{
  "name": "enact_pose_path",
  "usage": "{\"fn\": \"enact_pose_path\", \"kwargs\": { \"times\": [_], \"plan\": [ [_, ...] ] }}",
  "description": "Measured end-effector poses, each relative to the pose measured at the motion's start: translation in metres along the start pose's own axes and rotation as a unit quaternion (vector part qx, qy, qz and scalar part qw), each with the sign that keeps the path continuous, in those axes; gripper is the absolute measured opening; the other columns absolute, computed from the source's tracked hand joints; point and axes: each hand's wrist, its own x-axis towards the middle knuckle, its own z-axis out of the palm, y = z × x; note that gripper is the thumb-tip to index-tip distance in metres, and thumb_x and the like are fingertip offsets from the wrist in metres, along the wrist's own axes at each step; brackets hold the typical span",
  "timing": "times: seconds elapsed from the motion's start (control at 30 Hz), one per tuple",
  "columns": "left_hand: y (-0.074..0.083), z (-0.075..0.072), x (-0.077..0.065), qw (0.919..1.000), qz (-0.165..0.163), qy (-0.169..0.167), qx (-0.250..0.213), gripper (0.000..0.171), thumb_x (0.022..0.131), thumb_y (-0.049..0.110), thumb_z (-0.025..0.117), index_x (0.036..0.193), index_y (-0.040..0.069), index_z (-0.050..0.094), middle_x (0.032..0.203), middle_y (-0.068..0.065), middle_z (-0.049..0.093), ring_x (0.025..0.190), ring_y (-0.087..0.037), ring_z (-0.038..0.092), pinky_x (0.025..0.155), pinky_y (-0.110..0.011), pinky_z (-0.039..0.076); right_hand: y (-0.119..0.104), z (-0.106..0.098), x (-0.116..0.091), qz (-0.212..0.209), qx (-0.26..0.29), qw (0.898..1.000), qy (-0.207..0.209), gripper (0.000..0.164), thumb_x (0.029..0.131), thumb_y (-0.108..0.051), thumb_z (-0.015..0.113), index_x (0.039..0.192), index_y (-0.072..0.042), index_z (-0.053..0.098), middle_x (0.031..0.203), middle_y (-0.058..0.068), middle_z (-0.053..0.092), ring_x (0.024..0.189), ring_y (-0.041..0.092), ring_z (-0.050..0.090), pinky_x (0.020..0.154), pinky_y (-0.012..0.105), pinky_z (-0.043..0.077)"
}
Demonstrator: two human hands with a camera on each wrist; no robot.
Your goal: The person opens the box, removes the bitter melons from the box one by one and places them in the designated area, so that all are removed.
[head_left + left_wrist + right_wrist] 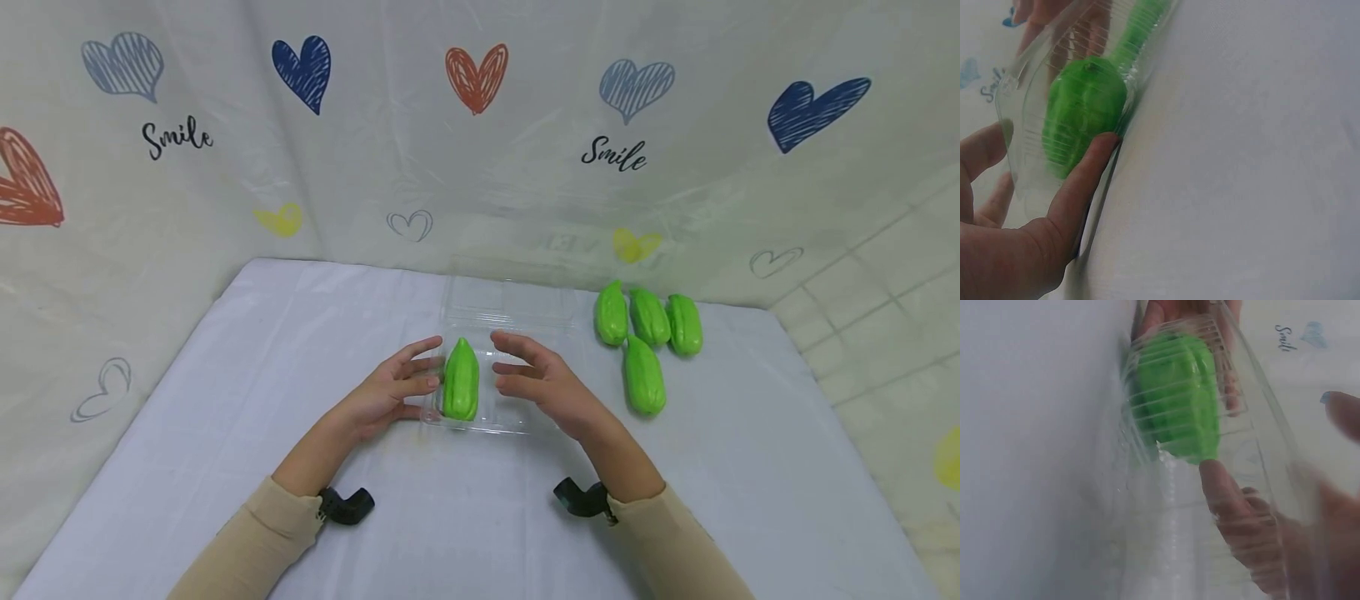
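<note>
A clear plastic clamshell box (491, 423) lies open in the middle of the white table, its lid (510, 302) folded back. One green ridged vegetable (461, 382) lies inside, toward the left wall. My left hand (424, 382) touches the box's left side with fairly straight fingers. In the left wrist view the left thumb (1079, 181) presses the clear wall (1022, 181) beside the vegetable (1082, 112). My right hand (517, 371) is at the box's right side, fingers relaxed. The right thumb (1222, 494) lies against the plastic (1166, 512) near the vegetable (1175, 394).
Several more green vegetables (649, 317) lie in a cluster at the back right of the table, one of them (644, 377) nearer the right hand. A heart-printed plastic sheet (480, 167) closes the back and sides. The table's front edge is near my sleeves.
</note>
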Motion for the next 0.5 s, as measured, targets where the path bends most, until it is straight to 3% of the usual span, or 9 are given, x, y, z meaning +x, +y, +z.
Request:
{"fn": "enact_pose_path", "kwargs": {
  "times": [0.27,0.5],
  "plan": [
    [0.001,0.0,-0.001,1.0,-0.002,-0.006,-0.001,0.073,0.098,0.015,0.065,0.158,0.026,0.025,0.161,-0.011,0.026,0.141,-0.038,0.036,0.091,-0.05,0.056,0.008,0.012,0.012,0.037,-0.031,0.999,0.006,0.066,0.092,-0.018,0.07,0.151,-0.026,0.042,0.161,0.004,0.032,0.142,0.037,0.04,0.111,0.058,0.037],
    [0.001,0.0,-0.001,0.9999,-0.001,-0.009,-0.004,0.073,0.098,0.015,0.064,0.159,0.025,0.024,0.162,-0.012,0.025,0.141,-0.039,0.037,0.091,-0.049,0.056,0.007,0.021,0.017,0.047,-0.066,0.997,0.014,0.073,0.087,-0.019,0.075,0.151,-0.025,0.042,0.158,0.0,0.036,0.142,0.039,0.039,0.108,0.063,0.037]
  ]
}}
